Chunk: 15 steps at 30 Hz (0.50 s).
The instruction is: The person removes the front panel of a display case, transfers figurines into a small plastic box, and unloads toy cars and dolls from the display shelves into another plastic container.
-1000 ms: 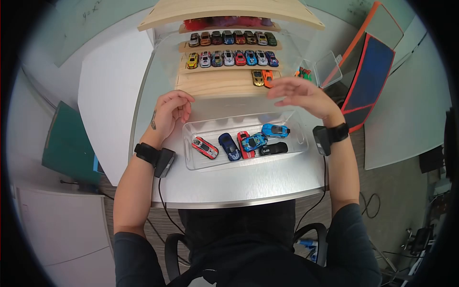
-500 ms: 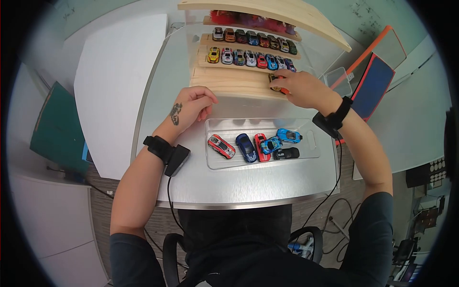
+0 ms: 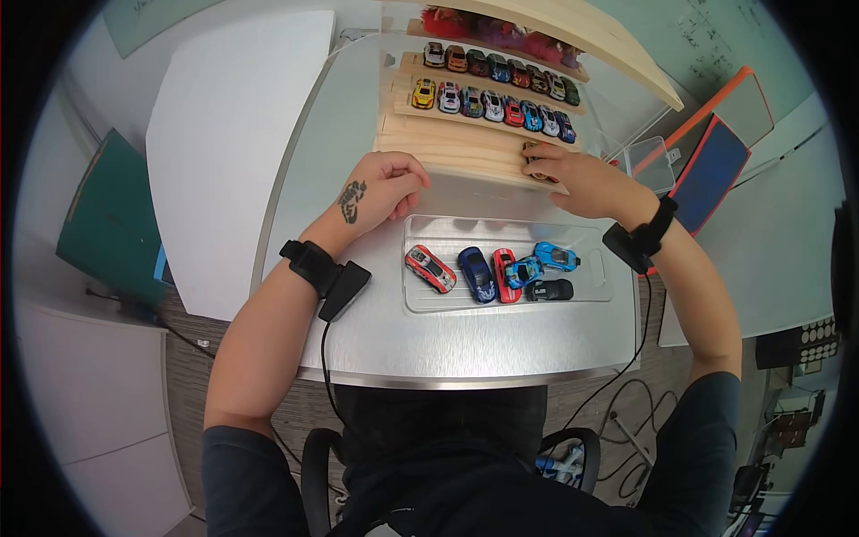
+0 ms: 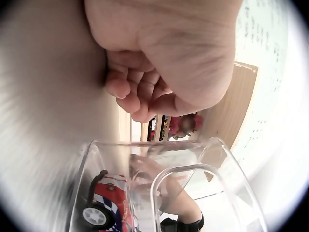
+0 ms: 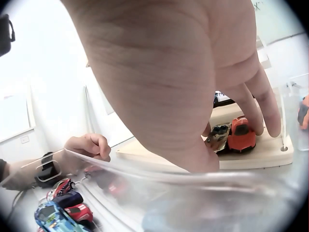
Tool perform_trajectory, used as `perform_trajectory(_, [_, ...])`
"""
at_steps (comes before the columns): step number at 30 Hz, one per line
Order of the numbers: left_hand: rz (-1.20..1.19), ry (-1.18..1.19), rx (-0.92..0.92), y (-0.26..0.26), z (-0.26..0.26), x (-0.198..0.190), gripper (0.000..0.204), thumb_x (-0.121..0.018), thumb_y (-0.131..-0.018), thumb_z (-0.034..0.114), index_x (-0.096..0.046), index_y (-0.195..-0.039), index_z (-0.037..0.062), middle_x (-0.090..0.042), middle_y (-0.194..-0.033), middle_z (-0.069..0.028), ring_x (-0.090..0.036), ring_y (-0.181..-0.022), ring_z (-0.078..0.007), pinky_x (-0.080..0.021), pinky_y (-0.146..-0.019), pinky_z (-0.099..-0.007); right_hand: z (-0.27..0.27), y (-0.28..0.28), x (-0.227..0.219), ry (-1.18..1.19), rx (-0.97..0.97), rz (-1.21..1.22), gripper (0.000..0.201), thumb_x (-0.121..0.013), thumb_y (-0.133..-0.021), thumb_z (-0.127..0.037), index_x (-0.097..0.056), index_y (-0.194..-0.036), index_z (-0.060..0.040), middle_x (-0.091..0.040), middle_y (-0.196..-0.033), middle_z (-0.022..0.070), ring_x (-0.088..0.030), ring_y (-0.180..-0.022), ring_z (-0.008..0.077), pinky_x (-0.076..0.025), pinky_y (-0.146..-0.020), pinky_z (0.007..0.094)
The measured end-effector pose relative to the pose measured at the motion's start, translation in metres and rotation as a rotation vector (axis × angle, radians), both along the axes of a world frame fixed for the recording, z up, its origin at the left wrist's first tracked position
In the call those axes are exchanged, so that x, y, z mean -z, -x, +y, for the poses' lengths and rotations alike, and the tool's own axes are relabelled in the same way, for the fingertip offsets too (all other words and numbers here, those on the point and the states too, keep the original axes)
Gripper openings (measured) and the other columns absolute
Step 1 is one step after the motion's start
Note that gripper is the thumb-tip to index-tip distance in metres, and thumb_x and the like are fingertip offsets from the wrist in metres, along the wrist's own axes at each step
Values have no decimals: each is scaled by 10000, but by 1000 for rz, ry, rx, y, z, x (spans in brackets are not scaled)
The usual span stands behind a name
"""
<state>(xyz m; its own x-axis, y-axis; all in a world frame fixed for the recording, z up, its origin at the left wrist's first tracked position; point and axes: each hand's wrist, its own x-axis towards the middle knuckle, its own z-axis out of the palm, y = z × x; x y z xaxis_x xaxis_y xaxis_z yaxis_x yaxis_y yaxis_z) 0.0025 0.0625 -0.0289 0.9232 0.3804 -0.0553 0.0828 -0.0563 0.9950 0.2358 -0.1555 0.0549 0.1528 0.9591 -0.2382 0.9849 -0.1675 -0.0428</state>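
My right hand (image 3: pixel 586 183) reaches to the right end of the lowest wooden shelf, its thumb and fingers about a gold toy car (image 5: pixel 219 139). An orange toy car (image 5: pixel 241 136) stands right beside the gold one, with two fingertips coming down at its far side; the hand hides it in the head view. My left hand (image 3: pixel 389 188) rests on the metal table, fingers loosely curled and holding nothing, near the left end of a clear plastic bin (image 3: pixel 416 304). In the bin lie a red-and-white car (image 3: pixel 431 268), a dark blue car (image 3: pixel 477 275) and several others.
Two upper shelves (image 3: pixel 407 106) carry rows of small toy cars, with red and purple items behind a wooden top board (image 3: pixel 626 54). A small open clear box (image 3: pixel 653 166) stands right of the rack. Cables (image 3: pixel 327 358) hang from both wrist cameras over the table's front edge.
My right hand has come down from above the shelf onto the gold car at its right end. The left hand stays beside the bin; the head view has shifted.
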Motion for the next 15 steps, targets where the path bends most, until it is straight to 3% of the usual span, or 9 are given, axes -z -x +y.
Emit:
perform_trajectory(6, [5,5,7,0,-1,-1,141,-553,-900,65,-685,-912,18,-612,-673,-12,-525,-547,-47,-411,-495,-198,-1,7,0,3,-68,7,496,-646,-809,-25,-596,-1298,-95,-435,-1517,98,-543,-1263,326,-466,-1052,404])
perform_trajectory(8, [3,-4,7,0,-1,-1,140,-554,-900,66,-685,-912,18,-613,-675,-13,-525,-547,-47,-411,-495,-197,2,10,0,-51,-164,6,453,-664,-800,-31,-620,-1247,-95,-459,-1492,96,-605,-1154,339,-495,-989,406])
perform_trajectory(11, [2,-14,8,0,-1,0,138,-555,-900,65,-683,-914,16,-614,-678,-15,-525,-546,-48,-411,-494,-197,4,13,0,-100,-184,11,447,-660,-812,-43,-629,-1249,-136,-446,-1500,94,-619,-1122,347,-504,-974,409])
perform_trajectory(15, [3,-39,11,-1,0,-1,142,-563,-885,94,-677,-913,14,-611,-665,-13,-546,-544,-62,-454,-508,-219,1,18,-6,-94,-74,4,467,-665,-823,-82,-628,-1274,-198,-453,-1471,143,-621,-1122,357,-512,-957,418])
